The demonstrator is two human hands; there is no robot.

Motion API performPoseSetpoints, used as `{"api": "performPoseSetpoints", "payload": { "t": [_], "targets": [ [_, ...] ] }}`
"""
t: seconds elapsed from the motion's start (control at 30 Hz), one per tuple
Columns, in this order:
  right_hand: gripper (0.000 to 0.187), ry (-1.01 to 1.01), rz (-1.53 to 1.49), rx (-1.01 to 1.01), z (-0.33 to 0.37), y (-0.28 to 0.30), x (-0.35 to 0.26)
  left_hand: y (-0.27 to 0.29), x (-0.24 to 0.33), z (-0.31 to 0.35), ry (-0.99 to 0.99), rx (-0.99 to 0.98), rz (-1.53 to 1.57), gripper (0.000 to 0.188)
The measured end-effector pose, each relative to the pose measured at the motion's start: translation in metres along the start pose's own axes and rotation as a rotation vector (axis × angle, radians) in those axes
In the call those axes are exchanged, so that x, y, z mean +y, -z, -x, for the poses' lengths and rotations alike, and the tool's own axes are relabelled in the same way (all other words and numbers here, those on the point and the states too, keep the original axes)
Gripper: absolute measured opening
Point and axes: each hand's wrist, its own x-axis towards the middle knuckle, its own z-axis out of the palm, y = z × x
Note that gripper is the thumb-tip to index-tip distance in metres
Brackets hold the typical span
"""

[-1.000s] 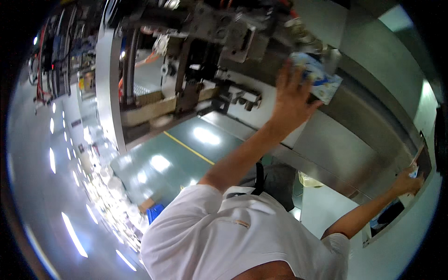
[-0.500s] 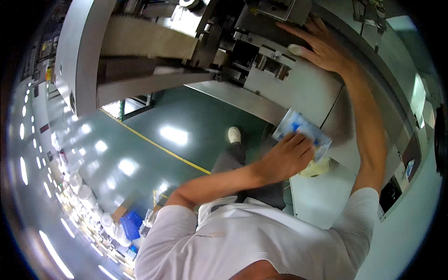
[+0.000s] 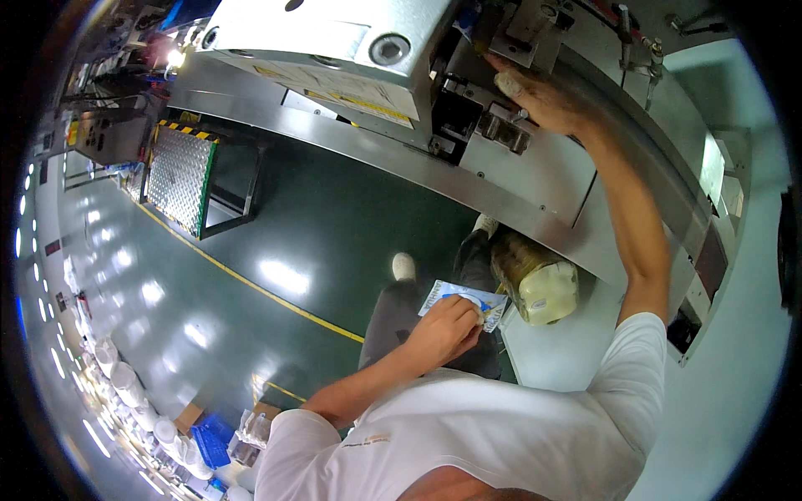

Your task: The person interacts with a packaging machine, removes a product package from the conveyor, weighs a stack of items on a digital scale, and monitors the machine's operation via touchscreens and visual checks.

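Observation:
My left hand (image 3: 451, 327) is closed on a flat packet (image 3: 439, 294), white and pale blue with blue print, held low in front of my body above my legs. My right hand (image 3: 547, 104) reaches up to the machine, beside a small metal fitting (image 3: 505, 132) on its flat plate. Its fingers stretch out toward a metal block (image 3: 535, 33), and their tips are partly hidden there. A whitish cover sits on the thumb. Nothing shows held in this hand.
A large white machine block (image 3: 388, 50) with a bolt head juts in at the top. Below the machine's edge stands a yellowish plastic jug (image 3: 547, 294). A tread-plate step (image 3: 180, 175) is at left, past a yellow floor line (image 3: 267, 290). A blue crate (image 3: 213, 440) lies lower left.
My left hand has drawn the packet off the machine's side, left and toward my body. My right hand stays at the machine. The large grey machine part at left has given way to the white block.

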Motion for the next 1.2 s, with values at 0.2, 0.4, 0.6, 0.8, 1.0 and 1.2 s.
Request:
{"api": "performPoseSetpoints", "payload": {
  "t": [0.2,0.4,0.6,0.8,1.0,1.2],
  "targets": [
    [0.066,-0.057,-0.115,-0.103,-0.002,0.016,-0.037,0.001,0.004,0.008,0.056,0.034,0.012,0.023],
    [0.073,-0.222,0.255,-0.085,-0.016,-0.001,-0.084,0.011,0.016,0.013,0.076,0.066,0.017,0.023],
    [0.066,-0.204,0.505,0.218,-0.041,-0.039,-0.075,0.023,0.029,0.025,0.071,0.108,0.016,0.023],
    [0.055,-0.084,0.611,0.453,-0.036,-0.05,-0.064,0.023,0.028,0.044,0.084,0.125,-0.02,0.016],
    [0.03,-0.136,0.746,0.266,-0.026,-0.054,-0.044,0.035,0.041,0.061,0.135,0.075,0.006,0.016],
    [0.035,-0.265,0.465,0.222,0.049,0.008,-0.036,0.044,0.047,0.069,0.145,0.132,-0.009,0.016]
  ]
}}
